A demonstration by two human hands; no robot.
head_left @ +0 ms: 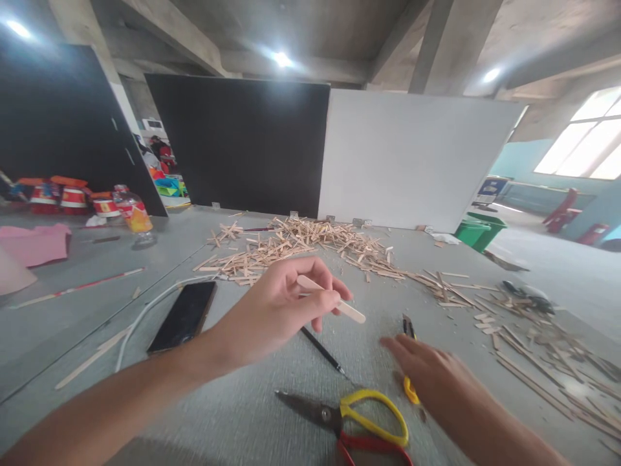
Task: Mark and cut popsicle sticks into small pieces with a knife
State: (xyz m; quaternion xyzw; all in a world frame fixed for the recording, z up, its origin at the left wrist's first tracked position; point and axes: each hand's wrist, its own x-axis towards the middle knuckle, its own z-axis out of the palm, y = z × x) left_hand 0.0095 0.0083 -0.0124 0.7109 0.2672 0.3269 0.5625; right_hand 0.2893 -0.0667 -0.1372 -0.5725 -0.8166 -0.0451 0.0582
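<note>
My left hand (281, 294) pinches a wooden craft stick (353, 312) between thumb and fingers, holding it above the tabletop. My right hand (429, 369) hovers over or rests on a utility knife (411, 391) with a yellow end; the fingers are stretched out and slightly blurred. The knife's middle is hidden beneath that hand, and whether they touch I cannot tell. Scissors (317, 412) with one yellow and one red handle lie in front of me, between the hands. A black pen (323, 349) lies partly behind my left hand.
A heap of craft sticks (291, 239) lies at the back, with more scraps (548, 349) on the right. A phone (184, 317) and white cable (140, 317) lie left, near a bottle (133, 210) and pink paper (39, 243). Black (242, 142) and white (412, 155) panels stand behind.
</note>
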